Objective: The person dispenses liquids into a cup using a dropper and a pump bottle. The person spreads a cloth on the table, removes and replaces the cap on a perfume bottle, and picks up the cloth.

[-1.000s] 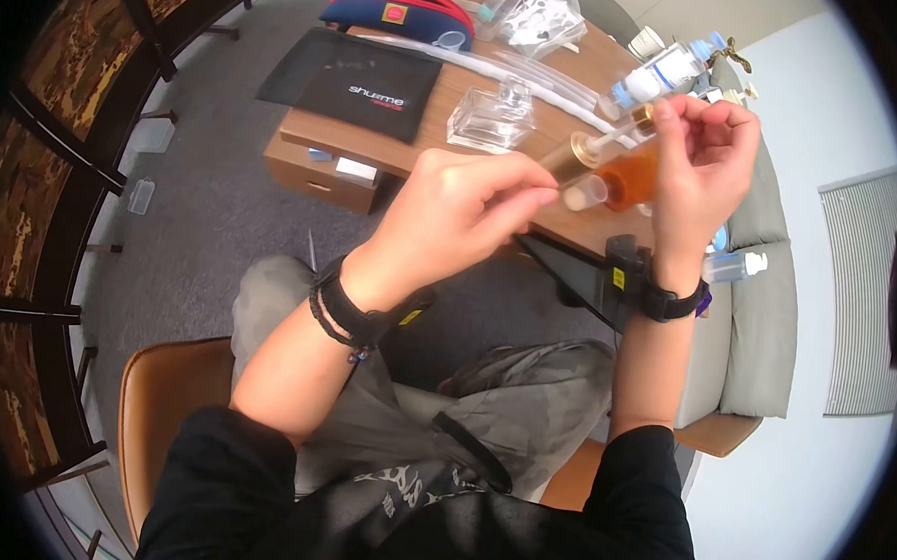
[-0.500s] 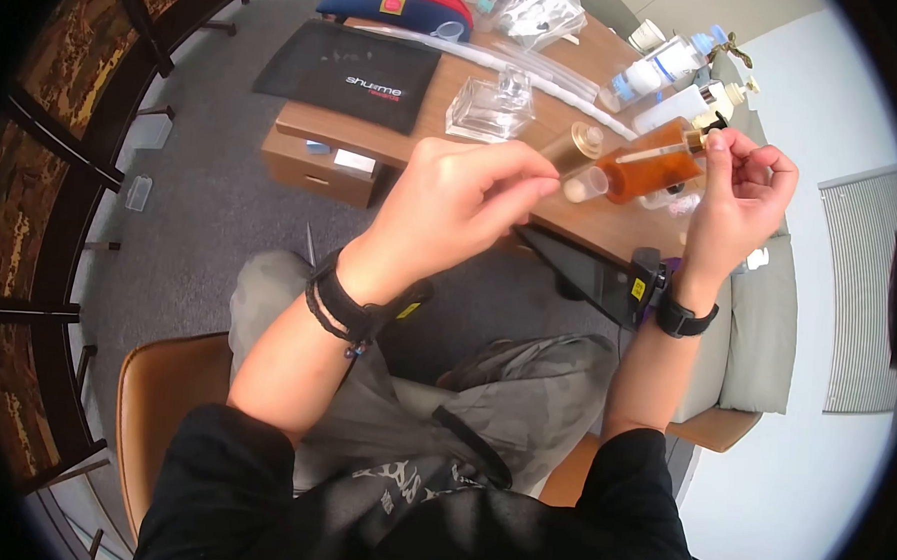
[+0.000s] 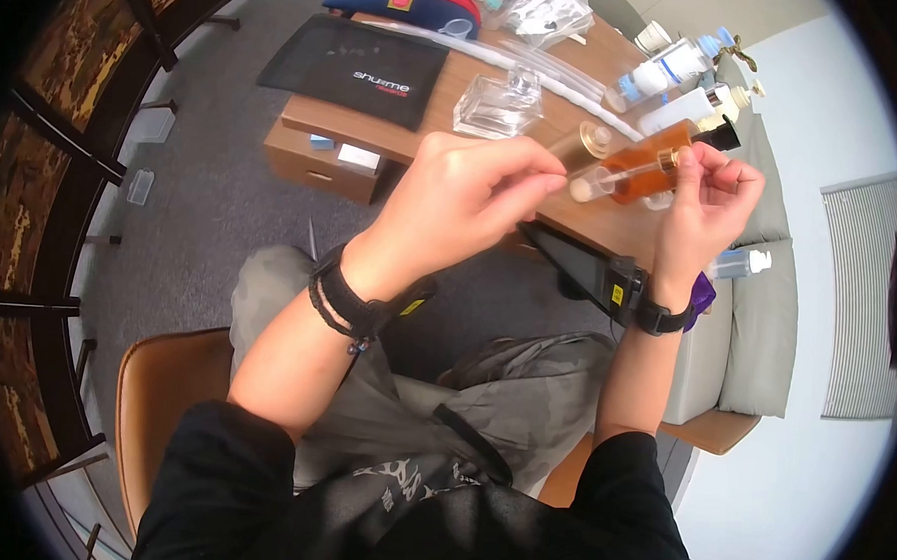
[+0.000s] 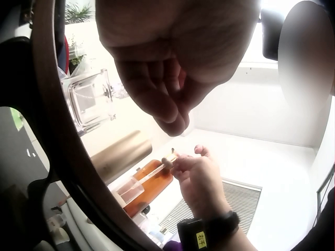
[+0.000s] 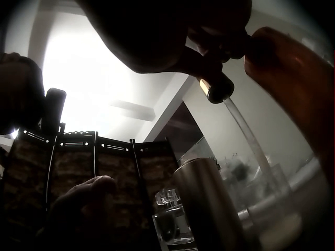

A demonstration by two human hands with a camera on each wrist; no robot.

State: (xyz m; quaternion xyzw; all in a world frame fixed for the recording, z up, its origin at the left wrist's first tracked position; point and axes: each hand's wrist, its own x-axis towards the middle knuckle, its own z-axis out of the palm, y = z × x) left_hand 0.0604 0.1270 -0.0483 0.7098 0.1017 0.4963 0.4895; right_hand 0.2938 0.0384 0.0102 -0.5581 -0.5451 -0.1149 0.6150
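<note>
My right hand (image 3: 718, 187) pinches a glass dropper (image 3: 638, 171) by its gold collar. The dropper's tube slants down, and its lower end overlaps a small clear cup (image 3: 586, 186) in all three views. Beside that cup stands a gold bottle (image 5: 201, 183) with its narrow neck uncovered. My left hand (image 3: 462, 201) is held near the gold bottle, thumb and index fingertips meeting; the left wrist view shows nothing between those fingers (image 4: 170, 112). Behind the dropper is an amber pump bottle (image 4: 152, 188) with a black top.
A square glass bottle (image 3: 498, 107) and a black pouch (image 3: 368, 71) lie to the left on the wooden table (image 3: 462, 75). Clear tubes (image 3: 538, 74), a blue case (image 3: 405, 8) and several bottles stand farther back. A dark tablet (image 3: 569, 265) is below the table's front edge.
My right hand has moved the dropper from the gold bottle's neck out to the right, then back left and down to the clear cup. My left hand has hardly moved.
</note>
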